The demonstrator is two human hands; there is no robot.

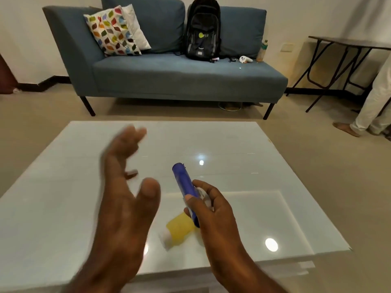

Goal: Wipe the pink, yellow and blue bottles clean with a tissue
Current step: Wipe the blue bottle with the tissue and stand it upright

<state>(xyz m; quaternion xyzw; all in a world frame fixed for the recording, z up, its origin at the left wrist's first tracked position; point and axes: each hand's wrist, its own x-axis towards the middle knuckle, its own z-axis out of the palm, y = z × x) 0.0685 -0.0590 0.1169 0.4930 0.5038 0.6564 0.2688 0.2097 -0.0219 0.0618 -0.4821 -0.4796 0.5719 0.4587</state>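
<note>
On my head view the right hand [213, 210] is clamped on the blue bottle [186, 188] — thumb laid on its near side, fingers curled behind — holding it tilted above the table, one end pointing up and away, the other down toward me. White material, seemingly the tissue [204, 195], shows bunched between those fingers and the bottle; I cannot tell how much of it is there.

The left hand [124, 187] is raised over the white glossy table [264, 187], fingers spread apart and straight, thumb out, gripping nothing; it is smeared with motion blur, so the fingertips are not clear to me.

The yellow bottle [179, 229] lies on its side on the tabletop, white cap end toward the lower left, just below the right hand and partly hidden by it. The pink bottle is not visible to me in this view.

Beyond the table: a blue sofa [169, 75] carrying a patterned cushion [113, 32], a black backpack [203, 30] upright against the backrest, and a small bottle [262, 50] near its right end. A folding table [347, 60] stands at far right, with a person's light trouser leg [374, 102] in front of it.
</note>
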